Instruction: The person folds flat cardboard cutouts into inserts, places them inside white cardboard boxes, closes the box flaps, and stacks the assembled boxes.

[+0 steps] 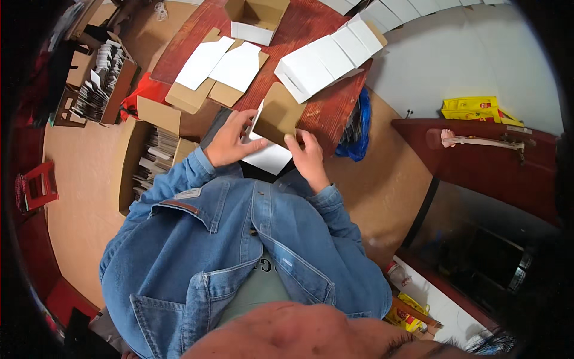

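Observation:
A small white cardboard box with a brown inside stands partly folded at the near edge of the red table, its white side toward me. My left hand grips its left wall, the fingers outside and the thumb stretched along the near edge. At the near right corner, my right hand pinches the box's edge between thumb and fingers. Past it on the table lie flat white-and-brown box blanks. An open-topped box sits at the far end, and a row of folded white boxes runs along the right side.
Left of the table stands a large brown carton packed with flat cardboard, with another filled carton beyond. A blue plastic bag hangs by the table's right edge. A dark red cabinet and white boxes line the right and far sides.

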Motion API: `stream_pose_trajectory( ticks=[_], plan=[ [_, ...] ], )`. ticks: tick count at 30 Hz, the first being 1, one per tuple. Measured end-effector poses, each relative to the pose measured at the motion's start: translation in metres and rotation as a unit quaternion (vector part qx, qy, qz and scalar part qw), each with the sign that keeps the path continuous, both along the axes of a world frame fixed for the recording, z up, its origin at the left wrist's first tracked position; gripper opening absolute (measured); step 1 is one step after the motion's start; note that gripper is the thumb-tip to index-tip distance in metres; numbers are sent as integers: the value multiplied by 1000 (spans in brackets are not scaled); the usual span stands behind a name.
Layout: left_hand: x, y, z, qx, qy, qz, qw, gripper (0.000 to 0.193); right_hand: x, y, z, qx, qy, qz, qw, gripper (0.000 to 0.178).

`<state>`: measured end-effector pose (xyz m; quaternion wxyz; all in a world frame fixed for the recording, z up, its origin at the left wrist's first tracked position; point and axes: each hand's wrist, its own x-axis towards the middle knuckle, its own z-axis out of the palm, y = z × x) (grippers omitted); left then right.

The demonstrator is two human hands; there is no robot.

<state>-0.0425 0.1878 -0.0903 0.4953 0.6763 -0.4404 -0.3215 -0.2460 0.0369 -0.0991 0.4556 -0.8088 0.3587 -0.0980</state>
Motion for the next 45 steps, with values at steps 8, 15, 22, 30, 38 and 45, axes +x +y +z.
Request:
stream_pose_trajectory(
  ticks=[8, 15, 22, 30, 38, 45],
  plan=[
    [-17, 42, 35, 181, 26, 95, 978, 40, 1, 41, 19, -198, 19, 77, 977, 40],
    [-10, 79, 54, 58, -79, 176, 980, 13, 19, 40, 42, 161, -162, -54, 972, 43],
    [-10, 75, 64, -86, -155, 157, 972, 9, 30, 1, 40, -47, 54, 111, 991, 55],
    [30, 44, 68, -100, -2, 244, 965, 11, 92, 28, 118, -480, -167, 105, 855, 46],
    [97, -3, 101, -193, 133, 149, 961, 14, 150, -49, 123, -490, -30, 278, 826, 16],
    [211, -110, 50, -129, -211, 298, 922, 21, 237, -120, 159, -430, -170, 96, 882, 13]
  ],
)
